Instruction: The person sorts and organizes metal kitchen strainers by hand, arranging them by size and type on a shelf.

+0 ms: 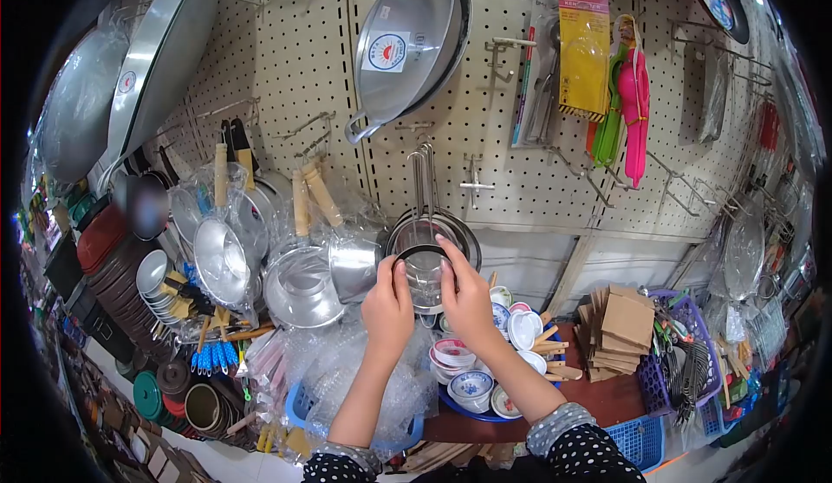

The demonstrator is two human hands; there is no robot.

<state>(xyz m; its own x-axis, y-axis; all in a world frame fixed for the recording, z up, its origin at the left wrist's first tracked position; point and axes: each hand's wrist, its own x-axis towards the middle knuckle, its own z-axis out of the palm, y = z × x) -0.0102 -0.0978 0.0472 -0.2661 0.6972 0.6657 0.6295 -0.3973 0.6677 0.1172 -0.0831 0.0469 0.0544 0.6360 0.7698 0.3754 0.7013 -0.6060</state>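
Both hands are raised at the middle of the view, in front of the pegboard. My left hand [388, 305] and my right hand [465, 297] grip opposite sides of a round, dark-rimmed strainer [424, 268], thumbs along its near side. Behind it, larger round strainers [469, 242] hang with their wire handles [424, 175] pointing up to a hook. Whether the gripped strainer is still on that hook cannot be made out. Just left of my left hand is a shiny metal pot [353, 266] in clear plastic.
A large metal wok [403, 45] hangs above. Wrapped pans [299, 288] hang at the left. Below are a blue tray of bowls [472, 385], bubble wrap [360, 370], stacked cardboard pieces [620, 327] and a purple basket [706, 340]. Metal hooks [475, 186] stick out from the pegboard.
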